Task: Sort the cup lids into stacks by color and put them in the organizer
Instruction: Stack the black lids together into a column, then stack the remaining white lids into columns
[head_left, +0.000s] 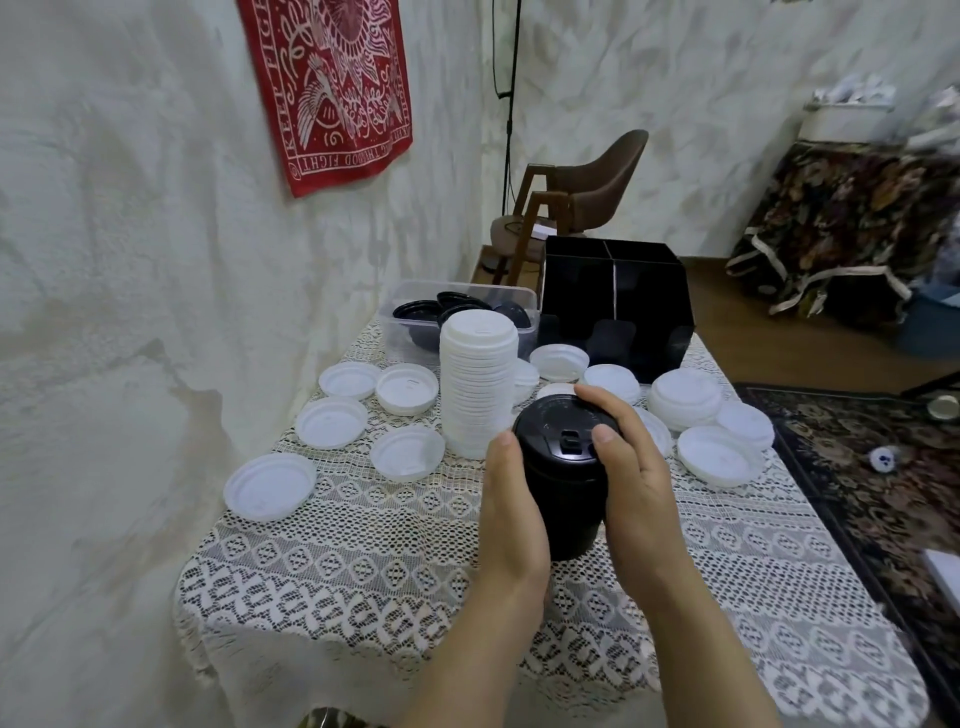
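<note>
1 tall stack of black lids (569, 499) sits between my 2 hands at the middle of the table, just in front of the tall white stack (478, 384). My left hand (511, 514) wraps its left side with the thumb up by the rim. My right hand (639, 483) curls over the top lid, fingers on the far edge and thumb on the near edge. I cannot tell whether the bottom rests on the lace tablecloth (363, 571) or hangs just above it.

I judge these lids to be thin, light plastic, stiff enough at the rims but smooth, so nested lids can slide or fan apart. Squeezing only the middle risks buckling the column. Better to keep 1 hand low on the side and 1 capping the top, holding it upright.

Behind the white stack, a clear tub (410, 325) holds several more black lids (415, 312). The black organizer (639, 312) stands at the far end of the table with open compartments on top. Loose white lids (270, 486) lie scattered singly on both sides, and a short white pile (685, 397) sits near the organizer on my right.
</note>
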